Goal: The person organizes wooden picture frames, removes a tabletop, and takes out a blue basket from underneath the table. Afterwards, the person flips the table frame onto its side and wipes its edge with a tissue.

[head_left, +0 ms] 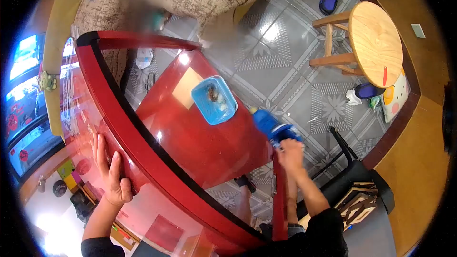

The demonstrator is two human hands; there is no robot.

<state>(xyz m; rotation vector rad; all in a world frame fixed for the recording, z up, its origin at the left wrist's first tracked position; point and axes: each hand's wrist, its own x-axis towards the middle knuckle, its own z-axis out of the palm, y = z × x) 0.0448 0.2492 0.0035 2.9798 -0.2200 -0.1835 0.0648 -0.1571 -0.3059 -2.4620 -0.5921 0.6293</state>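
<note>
My left hand (111,176) lies with its fingers stretched out against the glossy red panel (157,195) of a table with a black-edged frame. My right hand (291,156) is closed around a blue bottle (266,123) with a pale yellow cap, tilted beside the edge of the red lower shelf (190,152). On that shelf rests a light-blue plastic basket (212,114) with some dark and whitish contents that I cannot make out. A flat tan square piece (186,88) lies next to the basket.
A round wooden stool (376,43) stands on the grey patterned tile floor (266,52). Dark slippers (329,0) and crumpled tissue (352,97) lie near it. A patterned cloth cover (190,0) hangs at the far side. A black chair (352,181) is at right.
</note>
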